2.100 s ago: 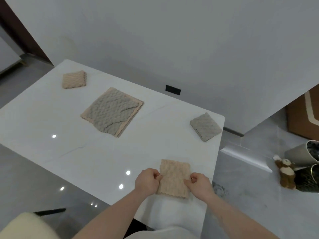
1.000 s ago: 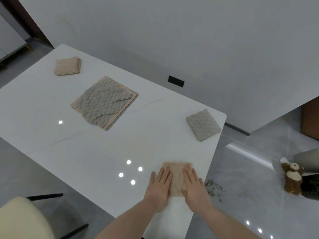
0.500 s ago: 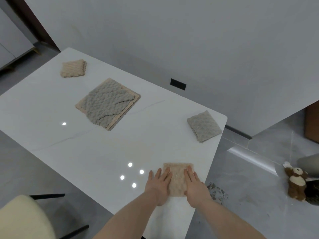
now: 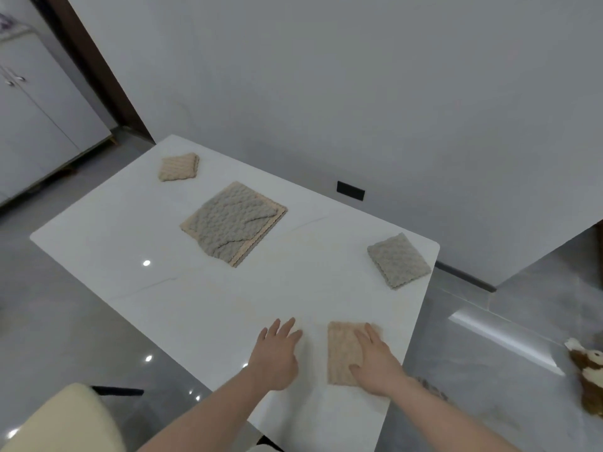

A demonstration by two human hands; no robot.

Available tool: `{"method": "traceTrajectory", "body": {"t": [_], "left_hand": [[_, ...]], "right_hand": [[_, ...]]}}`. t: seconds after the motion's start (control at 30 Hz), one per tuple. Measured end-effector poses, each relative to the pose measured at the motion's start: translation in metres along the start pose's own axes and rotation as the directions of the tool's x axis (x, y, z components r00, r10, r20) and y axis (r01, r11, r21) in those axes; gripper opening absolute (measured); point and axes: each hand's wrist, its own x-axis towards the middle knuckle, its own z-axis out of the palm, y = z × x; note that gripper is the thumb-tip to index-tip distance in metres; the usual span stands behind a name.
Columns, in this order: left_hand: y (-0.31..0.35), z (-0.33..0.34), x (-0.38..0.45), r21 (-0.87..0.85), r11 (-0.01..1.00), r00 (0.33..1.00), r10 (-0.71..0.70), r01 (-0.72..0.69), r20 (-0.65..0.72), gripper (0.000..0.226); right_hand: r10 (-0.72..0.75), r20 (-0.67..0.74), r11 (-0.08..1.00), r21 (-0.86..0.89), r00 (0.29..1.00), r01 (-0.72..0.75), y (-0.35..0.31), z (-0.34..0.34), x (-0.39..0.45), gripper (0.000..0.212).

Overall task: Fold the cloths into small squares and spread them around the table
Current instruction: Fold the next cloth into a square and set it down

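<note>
A folded beige cloth (image 4: 341,352) lies near the front right corner of the white table (image 4: 228,305). My right hand (image 4: 375,362) presses flat on it with straight fingers. My left hand (image 4: 277,352) is off the cloth, flat over the bare tabletop just left of it. A folded grey cloth (image 4: 398,261) sits at the far right corner. Another folded beige cloth (image 4: 179,167) lies at the far left. In the middle rests a stack of unfolded cloths (image 4: 233,223), grey on top of beige.
A cream chair back (image 4: 62,422) stands at the lower left, beside the table's front edge. A stuffed toy (image 4: 587,370) lies on the floor to the right. The wall runs close behind the table, with a black socket (image 4: 350,190).
My left hand has lifted off the beige cloth and moved left onto the bare table. My right hand stays pressed on the cloth. The view has tilted up.
</note>
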Motion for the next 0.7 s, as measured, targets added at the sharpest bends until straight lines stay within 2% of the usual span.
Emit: {"method": "traceTrajectory", "body": {"t": [0.13, 0.33, 0.7], "left_hand": [[-0.026, -0.016, -0.024, -0.092, 0.996, 0.997, -0.005, -0.002, -0.076, 0.06], [-0.082, -0.039, -0.032, -0.184, 0.983, 0.989, -0.028, 0.001, -0.143, 0.059], [-0.219, -0.092, -0.027, -0.153, 0.98, 0.977, 0.093, -0.124, -0.193, 0.056]], "right_hand": [[-0.088, -0.075, 0.991, 0.092, 0.993, 0.095, -0.031, 0.002, -0.013, 0.08], [-0.154, -0.126, 0.975, 0.143, 0.98, 0.172, -0.084, -0.004, -0.026, 0.074], [-0.067, -0.195, 0.976, 0.191, 0.979, 0.105, -0.224, 0.015, 0.005, 0.073]]}}
